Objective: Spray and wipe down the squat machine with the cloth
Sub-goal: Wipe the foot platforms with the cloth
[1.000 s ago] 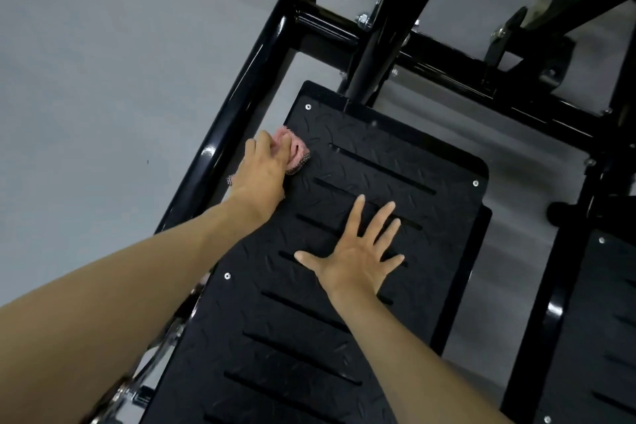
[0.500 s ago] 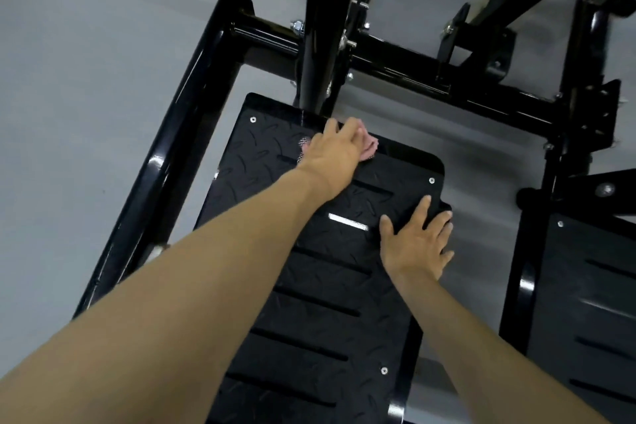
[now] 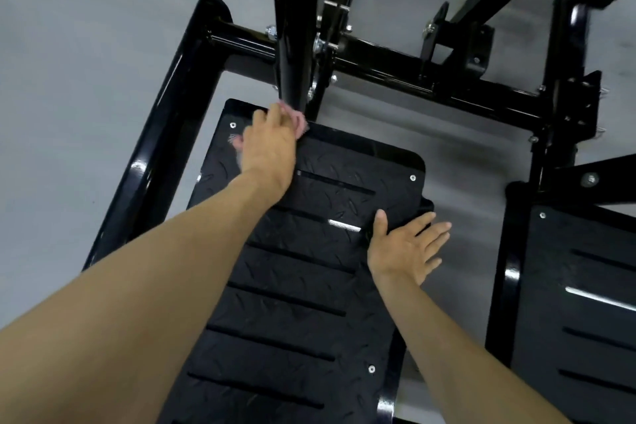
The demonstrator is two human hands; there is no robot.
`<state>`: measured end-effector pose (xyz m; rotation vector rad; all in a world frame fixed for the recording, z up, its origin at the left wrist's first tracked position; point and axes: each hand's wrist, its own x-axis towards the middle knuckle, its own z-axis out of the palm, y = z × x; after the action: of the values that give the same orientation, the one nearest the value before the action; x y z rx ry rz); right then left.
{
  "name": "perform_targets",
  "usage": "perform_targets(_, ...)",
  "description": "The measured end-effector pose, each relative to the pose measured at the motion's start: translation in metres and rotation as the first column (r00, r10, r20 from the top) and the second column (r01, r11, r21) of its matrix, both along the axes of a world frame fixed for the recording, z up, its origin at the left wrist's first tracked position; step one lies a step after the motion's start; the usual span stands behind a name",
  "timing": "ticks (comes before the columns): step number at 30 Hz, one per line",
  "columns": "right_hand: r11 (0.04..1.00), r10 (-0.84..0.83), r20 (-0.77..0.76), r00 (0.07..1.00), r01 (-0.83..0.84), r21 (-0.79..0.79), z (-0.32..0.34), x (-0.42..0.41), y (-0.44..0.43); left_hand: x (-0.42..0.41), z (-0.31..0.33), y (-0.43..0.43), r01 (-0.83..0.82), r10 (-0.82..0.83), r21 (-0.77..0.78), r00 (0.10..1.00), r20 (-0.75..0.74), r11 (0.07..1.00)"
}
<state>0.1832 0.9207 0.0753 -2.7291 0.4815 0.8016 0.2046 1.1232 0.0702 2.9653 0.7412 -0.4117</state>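
A grey floor [image 3: 69,113] is being seen all around and through the gaps in the frame. Over it the black squat machine [image 3: 395,69] is being viewed from above, its glossy tubes taking up most of the scene. A side tube [image 3: 161,134] is running from the near left up to a rounded far corner. There it is being met by a cross tube [image 3: 378,67] that is stretching away to the right.

Inside that corner a wide footplate [image 3: 292,320] of black tread-pattern metal is lying, cut by long narrow slots. A second footplate [image 3: 585,286] of the same kind is being shown in part at the right edge, well apart from the first. An upright post [image 3: 292,27] is rising at the far edge of the first footplate, just right of its far left corner.

Both bare forearms are being stretched out over the footplate from the near side. The left hand [image 3: 268,148] is being held at the far left part of the plate, at the foot of the post, with its fingers curled over the cloth [image 3: 300,120]. The cloth, pink and bunched, is being gripped and pressed against the plate's far edge where the post stands. Only small parts of it are showing past the fingers, and they are blurred. The right hand [image 3: 402,251] is being laid open on the right edge of the same plate, fingers straight and spread, the fingertips reaching past the edge.

Small silver screws [image 3: 413,178] are being seen at the plate's corners.
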Motion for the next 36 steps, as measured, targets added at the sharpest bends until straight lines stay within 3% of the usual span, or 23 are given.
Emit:
perform_targets(2,0.998,-0.024,0.002,1.000,0.023,0.050,0.000,0.002,-0.008,0.014,0.000,-0.036,0.195,-0.195,-0.068,0.981,-0.001,0.978)
perform_targets(5,0.993,-0.041,-0.018,0.999,0.043,0.108,0.000,-0.001,-0.019,0.020,-0.002,-0.102,0.473,-0.475,-0.063,0.880,-0.013,0.879)
perform_targets(10,0.975,-0.012,-0.101,0.995,0.034,0.220,0.001,-0.008,-0.029,0.017,-0.002,-0.103,0.613,-0.613,-0.009,0.789,-0.029,0.790)
perform_targets(12,0.970,-0.044,-0.125,0.991,0.072,0.231,0.002,-0.007,-0.029,0.018,0.001,-0.074,0.617,-0.614,0.059,0.787,-0.063,0.785)
perform_targets(15,0.969,-0.077,-0.134,0.988,0.106,0.222,0.003,-0.005,-0.026,0.017,-0.003,-0.042,0.336,-0.335,0.129,0.942,-0.030,0.933)
perform_targets(16,0.969,-0.084,-0.137,0.987,0.113,0.219,0.003,-0.006,-0.023,0.018,-0.002,-0.039,0.233,-0.234,0.117,0.972,-0.005,0.965)
perform_targets(18,0.973,-0.103,-0.148,0.984,0.131,0.192,0.004,-0.006,-0.023,0.029,0.000,-0.055,0.184,-0.184,0.055,0.983,-0.002,0.981)
perform_targets(22,0.980,-0.133,-0.179,0.975,0.156,0.120,0.005,-0.005,-0.020,0.051,-0.003,-0.120,0.288,-0.287,-0.054,0.958,0.022,0.956)
perform_targets(26,0.978,-0.182,-0.181,0.966,0.197,0.066,0.003,-0.013,-0.017,0.053,-0.009,-0.128,0.326,-0.324,-0.044,0.944,0.062,0.944)
perform_targets(29,0.981,-0.174,-0.164,0.971,0.185,0.053,0.000,-0.017,-0.016,0.048,-0.011,-0.117,0.540,-0.540,0.023,0.841,0.041,0.842)
perform_targets(33,0.974,-0.207,-0.187,0.960,0.221,0.053,-0.001,-0.012,-0.019,0.048,-0.007,-0.116,0.760,-0.754,-0.115,0.650,0.098,0.640)
perform_targets(36,0.973,-0.210,-0.206,0.956,0.226,0.056,0.001,-0.010,-0.017,0.039,-0.001,-0.146,0.712,-0.705,-0.258,0.696,0.133,0.653)
